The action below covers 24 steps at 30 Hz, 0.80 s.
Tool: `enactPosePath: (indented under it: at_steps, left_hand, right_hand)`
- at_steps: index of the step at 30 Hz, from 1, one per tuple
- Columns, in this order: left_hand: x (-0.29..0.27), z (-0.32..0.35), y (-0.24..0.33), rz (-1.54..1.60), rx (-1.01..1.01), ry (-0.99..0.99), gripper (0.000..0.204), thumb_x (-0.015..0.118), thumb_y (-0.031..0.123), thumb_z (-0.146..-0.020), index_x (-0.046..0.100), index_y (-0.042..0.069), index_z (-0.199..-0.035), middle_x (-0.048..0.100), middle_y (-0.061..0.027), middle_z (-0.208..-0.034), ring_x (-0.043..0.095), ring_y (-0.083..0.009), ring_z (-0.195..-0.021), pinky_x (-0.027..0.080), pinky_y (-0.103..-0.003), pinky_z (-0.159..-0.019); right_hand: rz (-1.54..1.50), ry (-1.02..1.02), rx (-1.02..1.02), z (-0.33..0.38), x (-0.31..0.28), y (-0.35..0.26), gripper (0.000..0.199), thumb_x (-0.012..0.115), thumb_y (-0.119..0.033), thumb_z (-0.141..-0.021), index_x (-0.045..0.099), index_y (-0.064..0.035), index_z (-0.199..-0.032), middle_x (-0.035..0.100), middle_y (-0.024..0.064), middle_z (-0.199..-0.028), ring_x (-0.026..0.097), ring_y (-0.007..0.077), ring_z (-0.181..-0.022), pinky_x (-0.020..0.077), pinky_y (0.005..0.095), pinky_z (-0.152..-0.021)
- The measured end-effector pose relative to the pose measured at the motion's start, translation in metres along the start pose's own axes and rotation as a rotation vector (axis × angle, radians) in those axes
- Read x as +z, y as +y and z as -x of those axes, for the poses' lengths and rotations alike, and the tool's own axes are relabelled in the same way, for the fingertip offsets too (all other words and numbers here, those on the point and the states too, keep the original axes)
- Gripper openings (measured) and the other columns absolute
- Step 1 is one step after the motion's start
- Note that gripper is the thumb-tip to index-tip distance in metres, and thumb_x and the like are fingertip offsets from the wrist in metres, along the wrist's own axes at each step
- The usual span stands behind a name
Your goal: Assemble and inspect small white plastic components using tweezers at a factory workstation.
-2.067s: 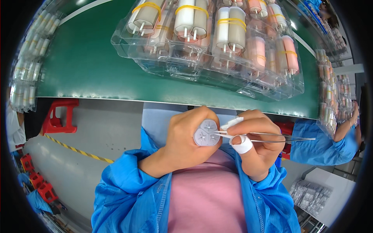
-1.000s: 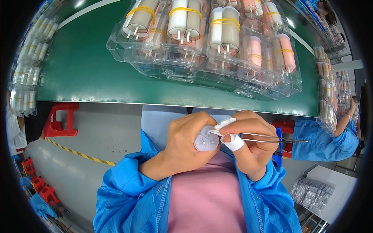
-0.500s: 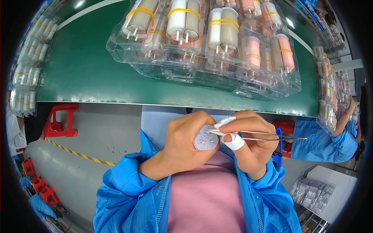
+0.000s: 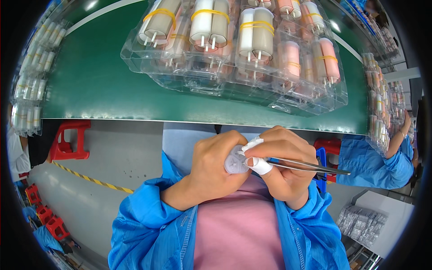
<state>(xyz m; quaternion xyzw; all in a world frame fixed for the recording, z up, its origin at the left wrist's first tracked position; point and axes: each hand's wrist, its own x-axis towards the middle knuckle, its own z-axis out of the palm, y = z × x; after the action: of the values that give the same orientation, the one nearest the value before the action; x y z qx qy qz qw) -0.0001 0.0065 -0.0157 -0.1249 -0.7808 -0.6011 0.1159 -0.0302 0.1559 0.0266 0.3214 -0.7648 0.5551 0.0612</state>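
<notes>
My left hand [image 4: 216,164] is closed around a small round whitish cylinder [image 4: 235,163], its flat end facing me, held in front of my chest. My right hand [image 4: 281,164] grips metal tweezers [image 4: 310,166] whose long end points right, and its white-cotted thumb and forefinger press against the cylinder's end. Both hands touch each other below the edge of the green table [image 4: 99,85].
Clear plastic trays [image 4: 234,58] of white and pink cylinders bound with yellow bands lie on the table ahead. More trays line the left edge [image 4: 27,94] and right edge [image 4: 380,103]. A person in a blue sleeve [image 4: 373,162] works at my right. A red stool [image 4: 69,139] stands lower left.
My hands have dropped slightly and drawn closer to my chest; the right fingers have shifted on the cylinder's end. The tweezers stay in the right hand.
</notes>
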Motion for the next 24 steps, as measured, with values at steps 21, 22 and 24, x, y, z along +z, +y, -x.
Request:
enactPosePath:
  at_steps: [21, 22, 24]
  left_hand:
    - [-0.008, -0.005, 0.006, 0.207, -0.073, -0.08, 0.021, 0.074, -0.002, -0.065, 0.056, 0.005, -0.073, 0.06, -0.0067, -0.066, 0.059, -0.0156, -0.056, 0.043, -0.026, -0.051]
    - [-0.009, -0.005, 0.007, 0.207, -0.075, -0.084, 0.021, 0.074, -0.002, -0.065, 0.055, 0.005, -0.073, 0.06, -0.0067, -0.066, 0.059, -0.0153, -0.056, 0.043, -0.026, -0.051]
    - [-0.009, -0.005, 0.007, 0.217, -0.077, -0.081, 0.022, 0.074, -0.002, -0.065, 0.055, 0.005, -0.073, 0.059, -0.0059, -0.065, 0.059, -0.0143, -0.056, 0.043, -0.026, -0.051]
  right_hand:
    - [-0.231, 0.224, 0.193, 0.01, -0.002, -0.004, 0.022, 0.073, 0.0, -0.074, 0.067, 0.0013, -0.095, 0.064, 0.0146, -0.092, 0.063, 0.0161, -0.074, 0.0498, 0.0257, -0.061]
    - [-0.263, 0.223, 0.2, 0.01, -0.002, -0.004, 0.023, 0.073, 0.0, -0.074, 0.067, 0.0021, -0.096, 0.063, 0.0148, -0.093, 0.064, 0.017, -0.076, 0.0515, 0.0264, -0.063]
    - [-0.327, 0.22, 0.214, 0.01, -0.002, -0.004, 0.024, 0.072, 0.002, -0.075, 0.066, 0.0036, -0.098, 0.062, 0.0153, -0.097, 0.066, 0.0187, -0.08, 0.055, 0.0278, -0.067]
